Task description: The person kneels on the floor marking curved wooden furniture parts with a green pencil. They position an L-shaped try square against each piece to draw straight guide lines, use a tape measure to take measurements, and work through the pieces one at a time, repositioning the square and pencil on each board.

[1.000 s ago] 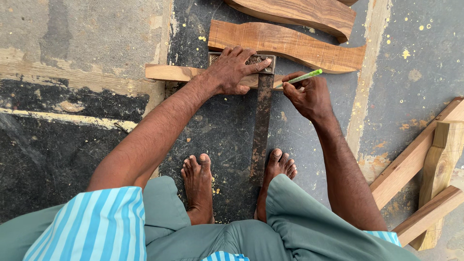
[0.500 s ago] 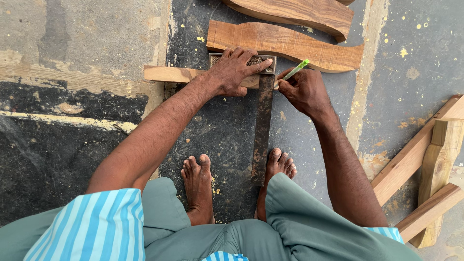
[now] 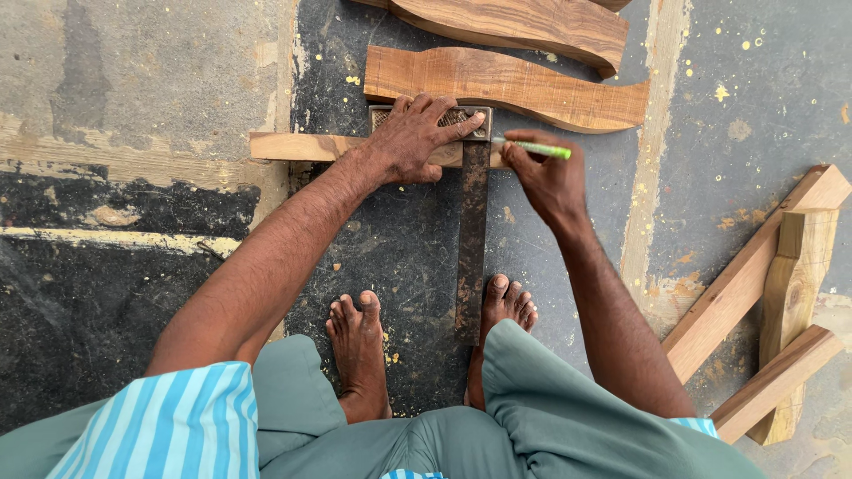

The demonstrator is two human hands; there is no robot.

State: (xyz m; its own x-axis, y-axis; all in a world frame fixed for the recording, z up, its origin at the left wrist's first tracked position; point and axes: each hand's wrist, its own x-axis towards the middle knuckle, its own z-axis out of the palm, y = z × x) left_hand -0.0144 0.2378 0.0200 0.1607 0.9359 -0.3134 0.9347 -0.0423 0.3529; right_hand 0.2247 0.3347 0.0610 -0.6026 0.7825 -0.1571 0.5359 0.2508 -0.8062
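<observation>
**Square pressed down, pencil at the blade**

A person squats barefoot on a dark, paint-flecked floor (image 3: 390,239), marking a wood strip (image 3: 293,146) that lies flat across the floor in front of the feet. The left hand (image 3: 417,137) lies spread over the strip and the stock of a try square (image 3: 471,239), fingers flat and pressing, gripping nothing. The square's rusty blade runs from the strip back toward the right foot (image 3: 506,306), its tip just beside the toes. The right hand (image 3: 546,182) pinches a green pencil (image 3: 532,148), fingers clenched round it, the tip laid at the strip just right of the blade.

The step in hand appears to be scribing a line square across the strip. The next move likely calls for a steady left hand, so the stock stays tight to the strip's edge, while the pencil follows the blade without drifting.

2 curved wood pieces (image 3: 506,84) lie past the strip; the farther is cut off at the top edge. More pieces (image 3: 763,293) lie stacked at the floor's right edge, partly out of view. The hands hide the strip's right end and the pencil's tip, so whether any line is drawn cannot be told.
</observation>
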